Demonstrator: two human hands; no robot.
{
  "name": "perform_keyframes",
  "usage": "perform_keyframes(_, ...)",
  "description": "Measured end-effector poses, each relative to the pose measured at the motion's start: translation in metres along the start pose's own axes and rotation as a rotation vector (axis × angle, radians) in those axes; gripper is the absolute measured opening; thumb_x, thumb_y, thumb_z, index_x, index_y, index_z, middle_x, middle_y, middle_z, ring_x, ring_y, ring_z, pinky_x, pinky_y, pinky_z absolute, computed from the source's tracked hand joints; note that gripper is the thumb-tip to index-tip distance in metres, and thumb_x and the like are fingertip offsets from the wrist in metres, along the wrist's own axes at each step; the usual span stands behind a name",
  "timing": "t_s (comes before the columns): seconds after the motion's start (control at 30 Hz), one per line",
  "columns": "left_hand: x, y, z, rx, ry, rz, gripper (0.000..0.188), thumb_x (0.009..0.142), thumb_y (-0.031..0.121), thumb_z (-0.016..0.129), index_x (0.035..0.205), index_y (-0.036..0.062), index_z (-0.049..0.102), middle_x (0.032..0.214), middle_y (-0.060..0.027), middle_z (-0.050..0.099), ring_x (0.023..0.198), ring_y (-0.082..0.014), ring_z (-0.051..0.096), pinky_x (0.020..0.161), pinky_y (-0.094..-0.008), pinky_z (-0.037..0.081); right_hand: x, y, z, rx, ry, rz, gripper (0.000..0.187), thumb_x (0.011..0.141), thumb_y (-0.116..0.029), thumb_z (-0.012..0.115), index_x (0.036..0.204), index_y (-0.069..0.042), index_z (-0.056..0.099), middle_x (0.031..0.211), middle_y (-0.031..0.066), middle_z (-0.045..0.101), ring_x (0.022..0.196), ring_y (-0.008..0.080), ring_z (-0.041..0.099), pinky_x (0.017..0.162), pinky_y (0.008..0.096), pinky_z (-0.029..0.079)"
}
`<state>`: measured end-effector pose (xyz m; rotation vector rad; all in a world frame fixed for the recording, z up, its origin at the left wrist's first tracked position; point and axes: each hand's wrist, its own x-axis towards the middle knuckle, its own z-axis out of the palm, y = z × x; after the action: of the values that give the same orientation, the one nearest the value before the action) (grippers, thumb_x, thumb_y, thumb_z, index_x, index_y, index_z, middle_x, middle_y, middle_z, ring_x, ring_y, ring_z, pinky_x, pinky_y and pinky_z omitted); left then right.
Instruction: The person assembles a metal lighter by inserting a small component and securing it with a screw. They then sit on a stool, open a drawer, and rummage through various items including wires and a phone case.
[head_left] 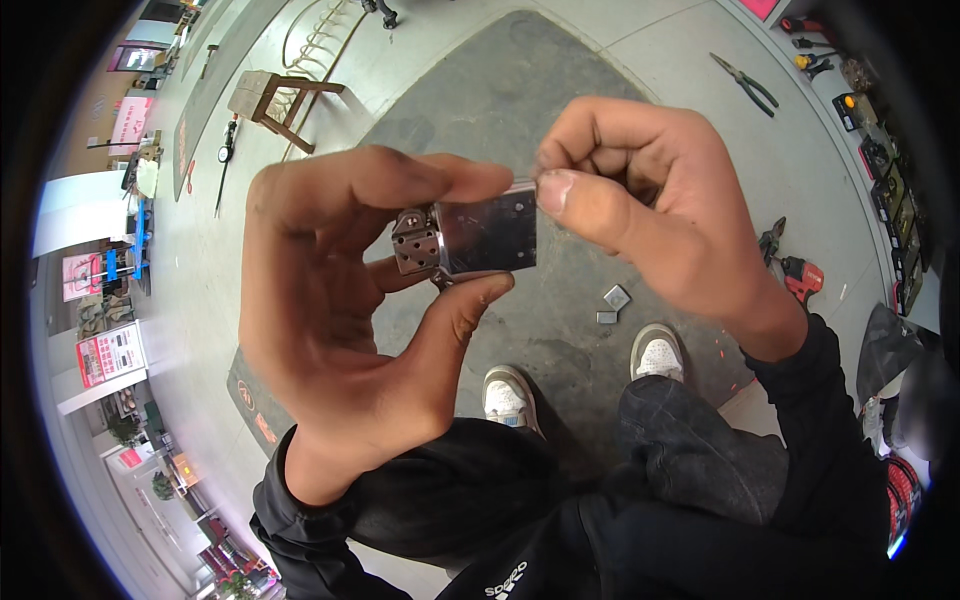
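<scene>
My left hand (340, 290) grips a metal lighter insert (490, 235) by its edges, thumb below and index finger above. Its perforated chimney and wheel end points left, toward my palm, and its smooth, scuffed flat side shows. At the insert's right end, my right hand (660, 200) is closed, with the thumb tip pressed to the curled index finger at the upper corner. Anything between those fingertips is too small or hidden to make out. Below, two small silvery metal pieces (616, 297) lie close together on the dark floor mat (470, 110).
A small wooden stool (290, 100) stands at the far left. Pliers (745, 84) lie on the floor at the far right, and a red power tool (803, 278) lies beyond my right wrist. Tool cases (885, 200) line the right edge. My shoes (510, 398) rest on the mat.
</scene>
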<state>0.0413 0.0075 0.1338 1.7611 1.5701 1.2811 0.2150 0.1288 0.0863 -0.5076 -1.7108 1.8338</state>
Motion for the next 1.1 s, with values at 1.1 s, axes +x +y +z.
perform_keyframes(1.1, 0.005, -0.012, -0.001, -0.305, 0.081, -0.314, 0.086, 0.078, 0.002, 0.088, 0.148, 0.0017, 0.038, 0.132, -0.0239, 0.065, 0.114, -0.0255, 0.069, 0.095, -0.0335, 0.057, 0.001, 0.016, -0.005, -0.158, 0.084, -0.241, 0.009, 0.097, -0.013, 0.061, 0.098, -0.004, 0.061, 0.071, -0.0058, 0.048, 0.062, 0.0015, 0.039, 0.056, 0.0209, 0.029)
